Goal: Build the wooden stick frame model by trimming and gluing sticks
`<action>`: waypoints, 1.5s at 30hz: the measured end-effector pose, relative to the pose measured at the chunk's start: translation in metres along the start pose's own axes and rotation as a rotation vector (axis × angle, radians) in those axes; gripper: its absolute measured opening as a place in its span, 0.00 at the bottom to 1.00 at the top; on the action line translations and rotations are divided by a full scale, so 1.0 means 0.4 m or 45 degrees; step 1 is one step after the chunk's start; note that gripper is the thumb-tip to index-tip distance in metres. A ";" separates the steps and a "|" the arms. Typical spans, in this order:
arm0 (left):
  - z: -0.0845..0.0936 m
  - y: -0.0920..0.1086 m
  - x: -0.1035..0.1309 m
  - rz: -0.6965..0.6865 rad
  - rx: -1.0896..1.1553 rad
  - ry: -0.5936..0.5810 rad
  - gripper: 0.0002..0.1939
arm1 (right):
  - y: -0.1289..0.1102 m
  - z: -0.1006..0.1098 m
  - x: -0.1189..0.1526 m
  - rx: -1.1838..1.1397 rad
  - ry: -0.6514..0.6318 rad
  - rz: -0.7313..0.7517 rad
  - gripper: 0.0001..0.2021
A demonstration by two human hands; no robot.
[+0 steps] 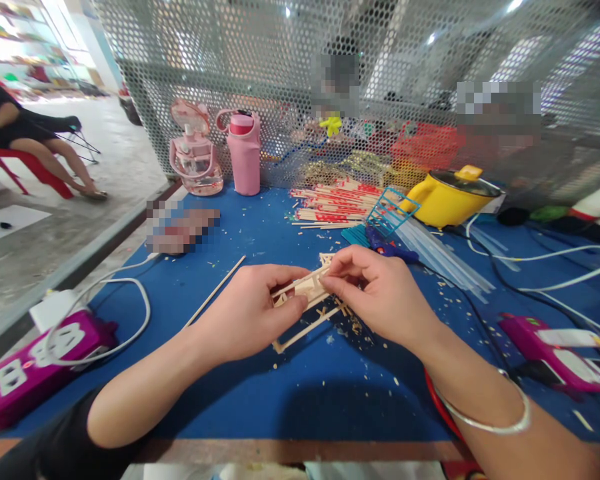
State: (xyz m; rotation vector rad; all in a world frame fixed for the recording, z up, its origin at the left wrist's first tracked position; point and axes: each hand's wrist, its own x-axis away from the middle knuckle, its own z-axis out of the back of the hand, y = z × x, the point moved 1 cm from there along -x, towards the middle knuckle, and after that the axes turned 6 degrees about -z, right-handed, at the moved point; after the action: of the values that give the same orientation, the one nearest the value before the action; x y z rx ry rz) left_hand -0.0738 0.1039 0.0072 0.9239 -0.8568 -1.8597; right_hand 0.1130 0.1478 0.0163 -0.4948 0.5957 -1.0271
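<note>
1. The left hand (260, 303) is partly closed, thumb and fingers gripping a small, pale wooden frame built of thin sticks (316, 285).
2. The right hand (375, 287) has its thumb and forefinger pinched together on the frame's upper part; whether a separate piece sits between them cannot be told.
3. The frame is between both hands, over the middle of the blue-topped desk (230, 407).
4. One slim, pale wooden stick (219, 287) lies beside the left forearm.
5. Beyond the right hand are a dark blue glue gun (391, 249), a teal wire rack (394, 208) and long translucent rods (437, 253).
6. Farther back lies a pile of red-marked wooden sticks (335, 200), near a yellow pot (453, 200).
</note>
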 end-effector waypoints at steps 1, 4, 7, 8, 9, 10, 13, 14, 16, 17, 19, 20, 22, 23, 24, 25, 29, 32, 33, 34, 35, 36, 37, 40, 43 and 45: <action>0.000 0.000 0.000 0.002 0.008 0.001 0.19 | 0.002 -0.001 0.000 -0.004 0.003 -0.003 0.03; 0.001 0.001 0.000 0.016 0.039 -0.002 0.18 | 0.005 -0.003 0.000 -0.024 0.002 0.001 0.02; 0.005 -0.004 0.002 0.047 0.073 0.021 0.16 | 0.000 0.010 0.005 -0.098 0.134 0.028 0.03; 0.005 -0.007 0.002 0.070 0.100 0.049 0.15 | -0.004 0.020 0.008 -0.134 0.229 0.038 0.03; 0.004 -0.011 0.003 0.100 0.151 0.084 0.16 | -0.008 0.031 0.011 -0.169 0.335 0.045 0.04; 0.001 -0.016 0.003 0.133 0.234 0.125 0.16 | -0.012 0.042 0.014 -0.203 0.430 0.043 0.05; -0.025 -0.031 -0.001 0.232 0.629 0.273 0.20 | -0.014 0.065 0.019 -0.311 0.616 -0.002 0.10; -0.038 -0.036 -0.002 0.262 0.763 0.331 0.21 | -0.010 0.066 0.020 -0.351 0.644 -0.028 0.13; -0.064 -0.043 -0.004 0.314 0.948 0.454 0.20 | 0.006 0.054 0.021 -0.407 0.585 -0.103 0.18; -0.075 -0.046 -0.004 0.327 1.002 0.498 0.19 | 0.016 0.042 0.021 -0.424 0.483 -0.148 0.19; -0.093 -0.048 -0.003 0.329 1.053 0.538 0.17 | 0.034 0.014 0.025 -0.447 0.201 -0.216 0.17; -0.098 -0.049 -0.002 0.322 1.064 0.541 0.17 | 0.039 0.001 0.028 -0.445 0.077 -0.222 0.14; -0.106 -0.049 0.000 0.314 1.076 0.550 0.16 | 0.042 -0.014 0.032 -0.416 -0.029 -0.181 0.11; -0.111 -0.049 0.000 0.313 1.082 0.567 0.16 | 0.040 -0.016 0.032 -0.387 -0.028 -0.152 0.11; -0.116 -0.049 -0.001 0.311 1.090 0.584 0.15 | 0.036 -0.014 0.028 -0.354 -0.015 -0.127 0.11; -0.122 -0.048 -0.003 0.311 1.102 0.593 0.15 | 0.030 -0.010 0.023 -0.318 -0.002 -0.108 0.11; -0.157 -0.040 -0.015 0.332 1.189 0.556 0.16 | 0.006 0.025 0.007 -0.173 -0.010 -0.079 0.10; -0.175 -0.031 -0.022 0.338 1.239 0.581 0.16 | 0.006 0.061 0.062 -0.069 0.085 -0.114 0.17; -0.177 -0.029 -0.023 0.335 1.250 0.596 0.16 | 0.015 0.071 0.102 -0.011 0.173 -0.118 0.20; -0.179 -0.027 -0.022 0.333 1.261 0.611 0.16 | 0.031 0.076 0.150 0.082 0.282 -0.119 0.20; -0.179 -0.025 -0.021 0.332 1.270 0.619 0.16 | 0.053 0.076 0.204 0.230 0.395 -0.136 0.19; -0.180 -0.024 -0.020 0.332 1.274 0.619 0.16 | 0.081 0.070 0.261 0.403 0.462 -0.158 0.19; -0.180 -0.024 -0.018 0.333 1.274 0.616 0.16 | 0.113 0.059 0.315 0.576 0.510 -0.154 0.19; -0.183 -0.025 -0.013 0.327 1.258 0.614 0.17 | 0.219 0.016 0.434 0.959 0.543 -0.176 0.21; -0.188 -0.023 -0.012 0.311 1.229 0.621 0.17 | 0.300 0.004 0.463 1.070 0.440 -0.278 0.22; -0.191 -0.018 -0.014 0.305 1.216 0.625 0.17 | 0.320 0.025 0.441 1.056 0.425 -0.359 0.22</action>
State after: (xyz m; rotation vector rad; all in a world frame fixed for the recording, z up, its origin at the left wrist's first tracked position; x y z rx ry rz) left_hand -0.0096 0.0969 -0.0348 1.6641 -1.4728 -0.8854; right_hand 0.2697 0.0467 -0.0972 0.3421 0.3430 -1.5262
